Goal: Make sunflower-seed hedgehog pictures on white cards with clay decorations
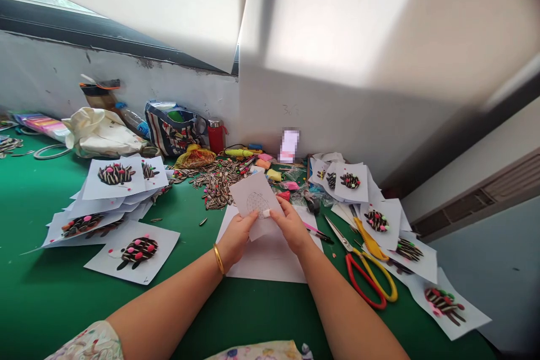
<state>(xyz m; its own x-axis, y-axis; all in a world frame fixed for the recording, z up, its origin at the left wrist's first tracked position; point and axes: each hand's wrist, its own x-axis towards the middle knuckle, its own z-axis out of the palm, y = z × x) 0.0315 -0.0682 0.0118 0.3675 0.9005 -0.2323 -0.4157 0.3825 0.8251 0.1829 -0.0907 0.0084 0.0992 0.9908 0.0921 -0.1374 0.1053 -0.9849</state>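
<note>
A small white card (247, 194) with a drawn rounded outline is held up between both hands, over white sheets (270, 267) on the green table. My left hand (241, 236) grips its lower left edge, thumb on the front. My right hand (291, 225) is at the card's right side, its thumb and fingers closed around a small white piece (265, 214) that touches the drawing. Pens (318, 232) lie just right of my right hand. Further right are scissors (367, 270) with red and yellow handles.
Cards with seed hedgehogs are stacked on the left (113, 191) and right (354, 183). Behind the hands lie a seed pile (219, 180) and coloured clay (274, 175). Bags (175, 126) and a red flask (216, 136) stand by the wall.
</note>
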